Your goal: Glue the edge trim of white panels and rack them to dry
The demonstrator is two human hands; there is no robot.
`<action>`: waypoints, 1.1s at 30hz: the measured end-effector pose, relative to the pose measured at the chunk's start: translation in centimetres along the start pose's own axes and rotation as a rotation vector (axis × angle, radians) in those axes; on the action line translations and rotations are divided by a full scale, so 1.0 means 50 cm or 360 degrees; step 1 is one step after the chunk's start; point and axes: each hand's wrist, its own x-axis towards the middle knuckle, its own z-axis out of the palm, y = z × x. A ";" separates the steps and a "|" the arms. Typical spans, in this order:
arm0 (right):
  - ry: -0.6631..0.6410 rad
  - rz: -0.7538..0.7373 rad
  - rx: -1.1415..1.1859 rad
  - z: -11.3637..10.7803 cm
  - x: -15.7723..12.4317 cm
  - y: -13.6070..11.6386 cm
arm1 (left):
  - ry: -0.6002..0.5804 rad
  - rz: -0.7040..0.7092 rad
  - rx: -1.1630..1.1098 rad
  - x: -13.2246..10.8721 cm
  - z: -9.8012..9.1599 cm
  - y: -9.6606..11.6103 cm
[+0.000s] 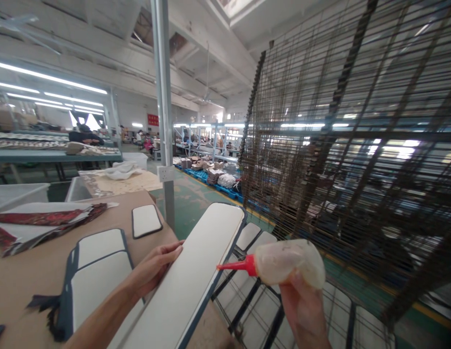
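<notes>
My left hand (158, 265) grips the left edge of a long white panel (196, 261) with a dark navy border, thumb on top and fingers underneath. The panel is tilted, its rounded far end raised over the table's right side. In my right hand (305, 310) is a translucent squeeze bottle (288, 264) with a red nozzle, held sideways. The nozzle tip (221, 266) is at the panel's right edge, beside the navy border. To the left, white panels (98, 276) with navy edging lie stacked on the brown table (25, 286).
A small white panel (147, 220) lies by the table's far edge. Red patterned fabric (39, 218) is at the left. On the right, wire racks (341, 121) stand upright, with more panels on a lower rack (334, 305). A metal post (163, 106) rises beyond the table.
</notes>
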 end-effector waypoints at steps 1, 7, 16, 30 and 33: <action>-0.0002 0.0008 0.0010 0.000 -0.001 -0.001 | 0.0009 0.0004 -0.0004 0.003 0.002 0.000; 0.0004 0.0040 -0.0008 0.001 -0.007 -0.007 | 0.0008 0.0006 -0.0030 0.017 0.025 0.012; 0.0006 0.0086 -0.0002 -0.002 -0.015 -0.014 | -0.0023 0.0045 -0.0010 0.043 0.044 0.029; 0.0040 0.0097 -0.0033 -0.010 -0.029 -0.018 | 0.0092 0.0002 0.0039 0.063 0.093 0.067; 0.0047 0.0091 -0.0036 -0.013 -0.030 -0.021 | 0.0084 0.0004 0.0053 0.070 0.095 0.068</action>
